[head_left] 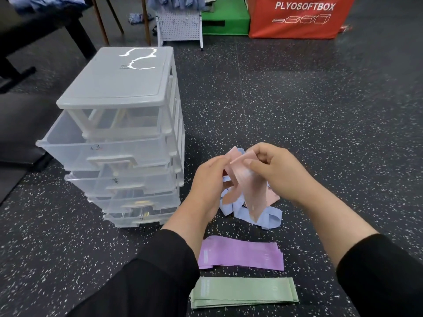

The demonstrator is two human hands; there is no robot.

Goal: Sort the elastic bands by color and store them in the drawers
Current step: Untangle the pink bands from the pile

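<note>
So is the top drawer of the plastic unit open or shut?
Open: the top drawer juts well forward of the white frame and looks empty.

Speckled floor (297, 110) carries drawer unit (119, 133), purple bands (240, 253), green bands (245, 291).

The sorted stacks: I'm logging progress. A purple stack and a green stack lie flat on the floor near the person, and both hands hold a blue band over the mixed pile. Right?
Not quite. The head view shows the left hand and right hand holding a pink band, not a blue one. Blue bands lie in the mixed pile below. The purple stack and green stack do lie flat on the floor.
</note>
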